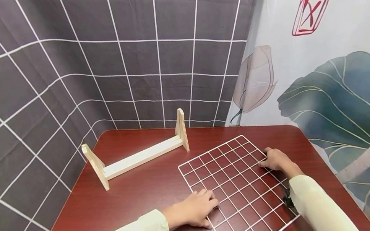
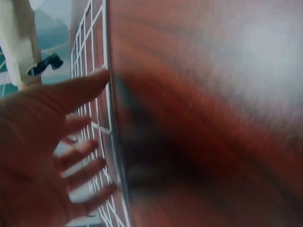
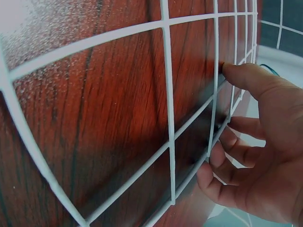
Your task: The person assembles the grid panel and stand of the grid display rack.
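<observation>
A white wire grid panel (image 1: 233, 179) lies on the table between my two hands. My left hand (image 1: 196, 207) rests at its near left edge. In the left wrist view the thumb (image 2: 92, 85) meets the border wire, and the other fingers are spread and slightly bent along the grid. My right hand (image 1: 276, 161) holds the opposite edge. The right wrist view shows its thumb (image 3: 253, 78) on the inner side of the border and its fingers curled at the outer side. Some right fingertips are partly hidden by the wires.
A pale wooden stand (image 1: 143, 158), two upright end pieces joined by a crossbar, is at the back left of the dark red table (image 1: 139, 198). Behind it hangs a grey gridded cloth (image 1: 140, 59). To the right hangs a white cloth with printed leaves (image 1: 337, 89).
</observation>
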A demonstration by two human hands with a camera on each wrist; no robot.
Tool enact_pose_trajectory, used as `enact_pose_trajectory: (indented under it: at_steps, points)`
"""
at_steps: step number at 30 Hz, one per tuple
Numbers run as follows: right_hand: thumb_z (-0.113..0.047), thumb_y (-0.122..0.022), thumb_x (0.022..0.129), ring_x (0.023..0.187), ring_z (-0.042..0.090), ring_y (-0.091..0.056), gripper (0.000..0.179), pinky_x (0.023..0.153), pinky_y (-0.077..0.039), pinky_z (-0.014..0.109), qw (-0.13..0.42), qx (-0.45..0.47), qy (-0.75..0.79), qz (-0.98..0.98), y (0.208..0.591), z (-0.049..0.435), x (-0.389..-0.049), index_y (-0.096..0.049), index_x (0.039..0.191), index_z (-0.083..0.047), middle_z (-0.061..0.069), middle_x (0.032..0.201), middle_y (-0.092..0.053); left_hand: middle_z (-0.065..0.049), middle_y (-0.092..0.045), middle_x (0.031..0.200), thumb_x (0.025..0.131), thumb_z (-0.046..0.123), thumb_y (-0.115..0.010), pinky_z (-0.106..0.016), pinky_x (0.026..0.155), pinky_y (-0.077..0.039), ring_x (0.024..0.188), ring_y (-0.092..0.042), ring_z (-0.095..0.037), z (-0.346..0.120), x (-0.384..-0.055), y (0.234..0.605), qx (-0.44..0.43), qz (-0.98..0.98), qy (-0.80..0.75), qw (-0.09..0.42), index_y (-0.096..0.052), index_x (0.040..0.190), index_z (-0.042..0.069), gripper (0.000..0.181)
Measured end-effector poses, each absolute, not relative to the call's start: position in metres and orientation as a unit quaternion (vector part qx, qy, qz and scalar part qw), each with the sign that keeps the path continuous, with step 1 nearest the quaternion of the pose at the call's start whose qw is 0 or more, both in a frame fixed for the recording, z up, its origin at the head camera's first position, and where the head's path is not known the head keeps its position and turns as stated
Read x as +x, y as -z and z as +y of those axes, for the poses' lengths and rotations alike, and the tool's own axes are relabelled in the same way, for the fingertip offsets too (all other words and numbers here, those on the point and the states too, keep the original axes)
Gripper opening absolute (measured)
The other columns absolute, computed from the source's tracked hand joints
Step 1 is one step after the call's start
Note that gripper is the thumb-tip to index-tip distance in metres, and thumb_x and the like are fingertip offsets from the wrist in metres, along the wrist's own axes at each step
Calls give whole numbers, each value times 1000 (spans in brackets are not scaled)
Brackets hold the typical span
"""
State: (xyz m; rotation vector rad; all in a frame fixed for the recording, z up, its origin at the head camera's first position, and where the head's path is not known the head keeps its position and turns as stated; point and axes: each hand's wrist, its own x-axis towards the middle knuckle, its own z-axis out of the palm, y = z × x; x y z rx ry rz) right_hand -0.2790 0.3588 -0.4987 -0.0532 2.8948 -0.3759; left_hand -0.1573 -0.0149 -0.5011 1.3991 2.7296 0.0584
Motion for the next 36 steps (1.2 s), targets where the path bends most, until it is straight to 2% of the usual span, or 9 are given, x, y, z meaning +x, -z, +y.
enact_pose_trajectory:
  at_steps: [5, 8, 10, 14, 19, 23, 28, 32, 36]
  points:
    - [-30, -75, 85, 102, 46, -62, 75, 92, -50, 59, 120, -11, 132, 984, 500, 360, -280, -44, 134, 18, 37, 114, -63, -1, -55, 118, 71, 50, -87, -39, 76, -55, 105, -54, -16, -8, -141, 500, 342, 937, -37, 54, -61, 118, 21, 61]
    - [-30, -75, 84, 101, 45, -62, 74, 92, -50, 58, 123, -9, 135, 983, 500, 360, -281, -45, 133, 17, 35, 111, -64, -1, -52, 115, 67, 49, -89, -36, 71, -54, 103, -53, -17, -6, -136, 499, 324, 943, -30, 63, -60, 118, 20, 66]
    - [-30, -75, 84, 100, 45, -62, 74, 92, -50, 58, 124, -8, 136, 983, 499, 359, -282, -44, 132, 17, 35, 110, -64, 1, -53, 116, 67, 50, -89, -31, 72, -52, 102, -52, -15, -6, -136, 500, 355, 934, -11, 47, -61, 120, 22, 66]
    - [-27, -75, 84, 98, 43, -62, 72, 89, -51, 57, 130, -3, 138, 982, 497, 358, -282, -44, 132, 16, 33, 109, -64, 8, -59, 115, 74, 48, -83, -21, 77, -45, 103, -54, -9, -8, -146, 504, 490, 870, 46, -39, -66, 121, 32, 53]
    - [-23, -77, 83, 94, 41, -61, 69, 86, -51, 56, 134, -9, 126, 983, 496, 356, -281, -44, 131, 14, 31, 108, -64, 18, -62, 115, 89, 42, -66, -20, 80, -43, 105, -56, -3, -11, -156, 512, 635, 749, 111, -153, -65, 123, 40, 34]
    - [-22, -79, 81, 95, 44, -61, 72, 86, -50, 58, 136, -8, 112, 984, 496, 355, -281, -43, 132, 14, 33, 110, -62, 22, -62, 115, 98, 43, -52, -24, 79, -42, 105, -56, -2, -14, -153, 521, 669, 698, 125, -223, -61, 126, 40, 29]
    - [-24, -80, 81, 95, 46, -60, 74, 86, -50, 59, 144, 3, 101, 984, 497, 357, -283, -40, 130, 14, 36, 112, -59, 21, -61, 109, 105, 41, -41, -26, 74, -37, 98, -55, -3, -16, -151, 529, 656, 689, 114, -286, -62, 115, 37, 24]
    - [-25, -81, 80, 93, 46, -59, 74, 84, -50, 58, 148, 11, 96, 984, 497, 359, -284, -40, 127, 14, 37, 113, -56, 15, -61, 104, 96, 40, -52, -28, 74, -39, 94, -56, -6, -15, -149, 531, 595, 735, 98, -310, -61, 105, 31, 15]
    - [-26, -81, 80, 95, 47, -59, 74, 84, -50, 60, 150, 17, 94, 984, 496, 361, -283, -40, 127, 13, 37, 113, -56, 6, -57, 97, 76, 43, -66, -25, 68, -41, 83, -53, -11, -14, -141, 531, 473, 835, 44, -278, -58, 99, 21, 33]
